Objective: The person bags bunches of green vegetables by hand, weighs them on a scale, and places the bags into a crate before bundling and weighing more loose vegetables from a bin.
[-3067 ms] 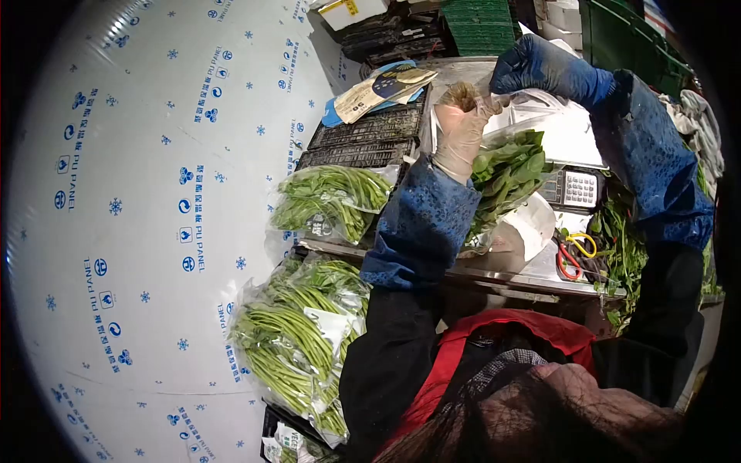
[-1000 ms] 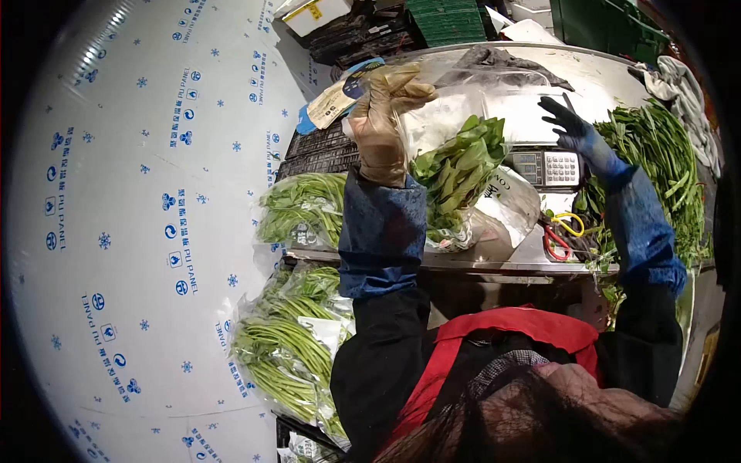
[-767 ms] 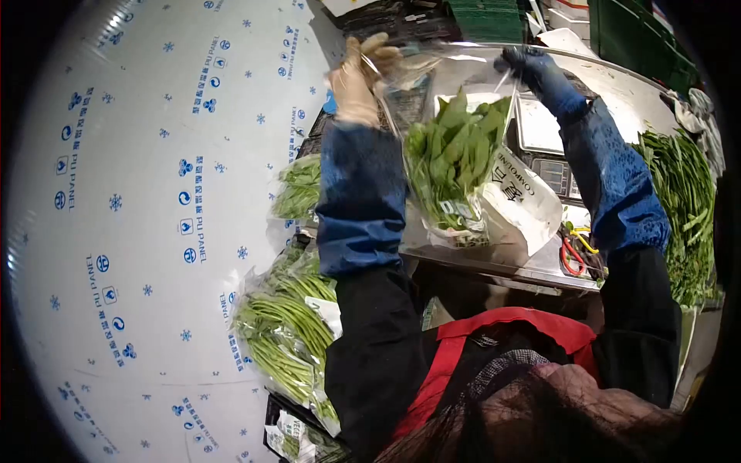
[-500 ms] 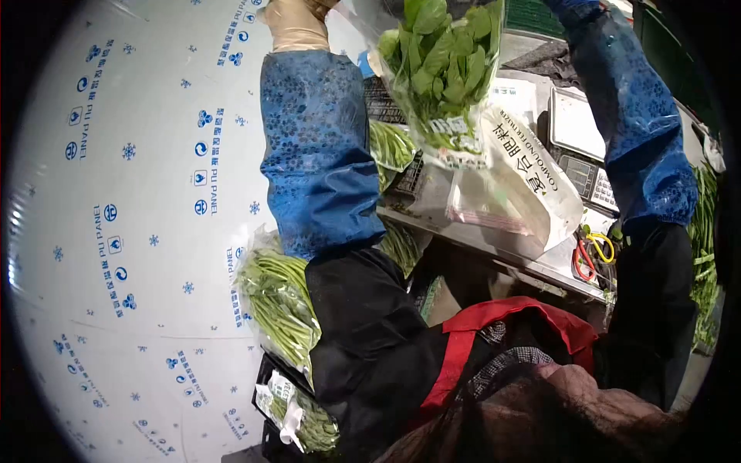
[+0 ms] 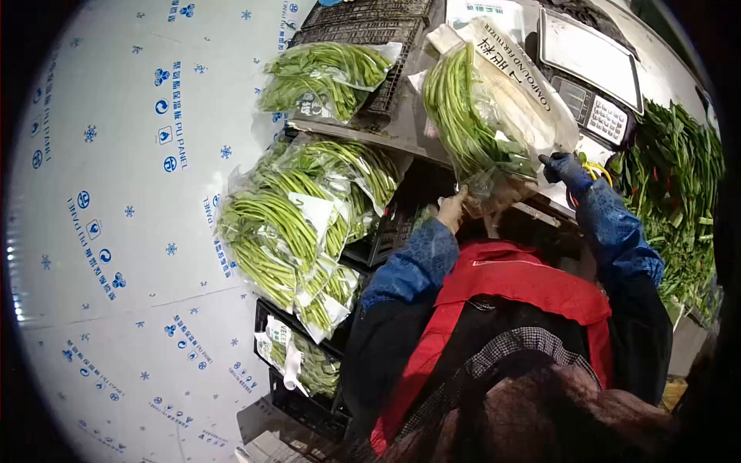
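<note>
A clear plastic bag of long green stems [image 5: 457,116] lies at the front edge of the work surface, its open end towards my body. My left hand [image 5: 451,210] pinches the bag's near left edge. At its near right edge is my right hand [image 5: 567,173], in a dark glove, with its fingers closed on the plastic. Blue sleeves cover both forearms. Under and beyond the bag lies a white printed fertilizer sack [image 5: 532,96].
A scale [image 5: 590,58] stands beyond my right hand, near yellow-handled scissors [image 5: 598,171]. Loose greens [image 5: 671,177] are piled at the right. Bagged stems [image 5: 270,224] are heaped over black crates [image 5: 309,405] on the left, and another bag [image 5: 328,77] lies by a dark rack [image 5: 363,27].
Both hands have come down and closer to my body. The raised bag of broad leaves no longer shows; a bag of long stems is now between my hands. The view has shifted.
</note>
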Available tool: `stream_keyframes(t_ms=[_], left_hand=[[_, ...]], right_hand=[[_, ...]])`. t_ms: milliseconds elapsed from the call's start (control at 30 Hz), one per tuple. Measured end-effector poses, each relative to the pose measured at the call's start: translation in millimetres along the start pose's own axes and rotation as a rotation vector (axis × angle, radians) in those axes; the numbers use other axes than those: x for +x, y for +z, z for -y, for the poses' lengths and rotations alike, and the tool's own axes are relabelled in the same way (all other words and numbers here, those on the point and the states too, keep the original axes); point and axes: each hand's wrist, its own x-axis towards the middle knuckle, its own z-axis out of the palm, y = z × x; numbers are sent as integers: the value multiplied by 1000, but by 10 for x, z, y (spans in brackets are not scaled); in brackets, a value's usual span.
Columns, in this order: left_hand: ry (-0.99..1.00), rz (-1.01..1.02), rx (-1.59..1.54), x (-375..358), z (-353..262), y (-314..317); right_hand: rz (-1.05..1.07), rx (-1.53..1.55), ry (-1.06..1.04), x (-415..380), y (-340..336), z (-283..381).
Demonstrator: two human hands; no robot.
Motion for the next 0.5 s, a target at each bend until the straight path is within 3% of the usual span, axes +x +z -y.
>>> stream_keyframes(t_ms=[33,67,133,200,233,267,300,367,400,500], left_hand=[[-60,-49,101,394,311,-117],[-68,-50,94,549,425,-90],[64,-328,184,709,474,-67],[162,-393,307,712,489,-205],[299,-433,478,333,131,-51],[432,-475,651,70,-104,-15],[438,-514,641,75,-208,-179],[660,-221,471,62,-562,-489],[741,-214,560,-62,-731,-601],[1153,-182,1029,-302,-1334,-518]], right_hand=[[-48,-98,-54,31,-3,-57],[-136,-182,25,93,8,-107],[-100,-103,76,2,74,-13],[4,4,173,-50,159,69],[38,-99,44,271,92,-314],[56,-225,93,150,177,-17],[80,-352,140,17,266,294],[178,-188,-204,75,354,597],[205,-91,-310,-19,383,794],[238,-176,-182,-309,660,1495]])
